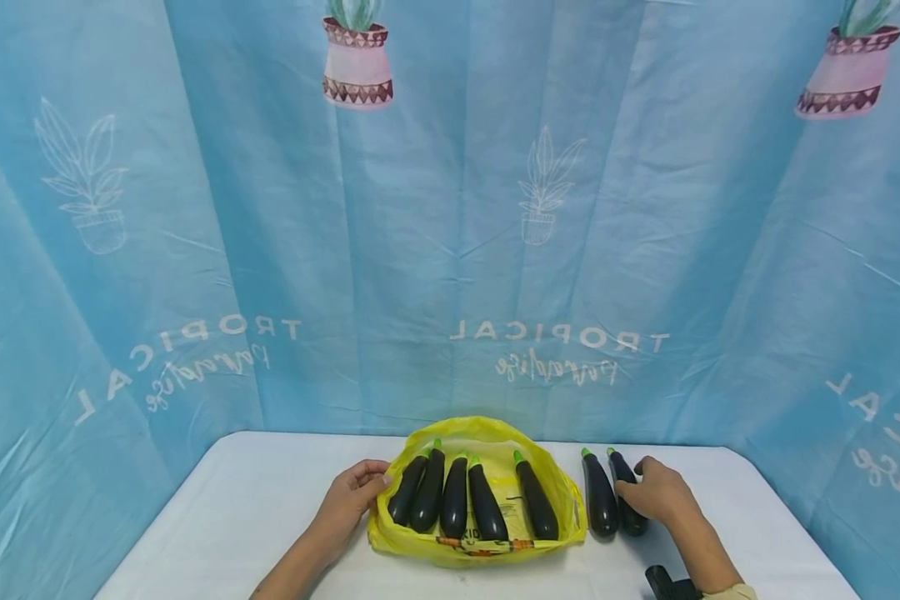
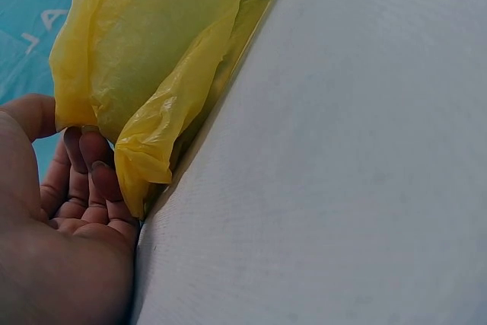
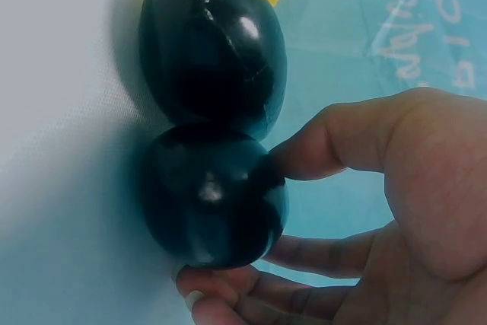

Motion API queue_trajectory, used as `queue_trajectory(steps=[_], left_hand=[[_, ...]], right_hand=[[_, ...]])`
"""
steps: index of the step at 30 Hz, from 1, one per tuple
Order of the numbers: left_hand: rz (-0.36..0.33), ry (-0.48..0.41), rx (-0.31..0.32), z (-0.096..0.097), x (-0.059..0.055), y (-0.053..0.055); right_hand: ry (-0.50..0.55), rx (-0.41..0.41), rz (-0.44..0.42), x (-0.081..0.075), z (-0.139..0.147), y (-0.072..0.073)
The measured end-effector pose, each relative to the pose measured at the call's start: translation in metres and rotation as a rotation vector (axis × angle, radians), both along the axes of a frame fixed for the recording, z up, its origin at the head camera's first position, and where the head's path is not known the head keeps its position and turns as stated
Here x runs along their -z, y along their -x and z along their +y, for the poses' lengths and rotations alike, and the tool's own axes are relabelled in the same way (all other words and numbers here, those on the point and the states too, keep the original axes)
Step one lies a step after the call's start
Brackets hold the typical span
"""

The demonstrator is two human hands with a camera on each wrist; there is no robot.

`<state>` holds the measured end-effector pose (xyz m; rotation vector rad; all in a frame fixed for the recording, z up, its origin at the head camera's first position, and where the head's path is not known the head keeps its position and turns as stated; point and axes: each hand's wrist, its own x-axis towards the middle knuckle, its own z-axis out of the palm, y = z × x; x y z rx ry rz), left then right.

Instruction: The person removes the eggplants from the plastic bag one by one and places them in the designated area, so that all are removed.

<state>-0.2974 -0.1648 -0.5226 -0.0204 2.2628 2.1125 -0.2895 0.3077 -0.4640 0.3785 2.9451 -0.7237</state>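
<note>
A yellow plastic bag [image 1: 412,543] lies with its mouth spread wide, several dark eggplants [image 1: 453,500] with green stem ends inside it. My left hand [image 1: 351,502] pinches the bag's left edge between thumb and fingers; the left wrist view shows the crumpled yellow film [image 2: 152,138] at the fingertips. To the right of the bag, two more eggplants lie side by side. My right hand [image 1: 660,493] holds the outer eggplant [image 3: 209,199], thumb on one side and fingers curled around the other. The inner eggplant [image 1: 600,502] lies against it, close to the bag's right edge.
Everything rests on a white-covered table [image 1: 232,500]. Behind it and at both sides hangs a blue printed curtain [image 1: 420,250]. A black object [image 1: 667,583] shows beside my right wrist at the bottom of the head view.
</note>
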Motion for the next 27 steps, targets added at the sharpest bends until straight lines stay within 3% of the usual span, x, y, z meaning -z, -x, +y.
queue_trajectory(steps=[11,27], left_hand=[[0.003,-0.006,0.008,-0.001,0.001,0.0],[0.003,0.004,0.01,-0.002,0.004,0.003]], right_hand=[[-0.008,-0.004,0.022,-0.008,-0.002,-0.003],[0.034,-0.074,0.186,-0.041,-0.012,-0.018]])
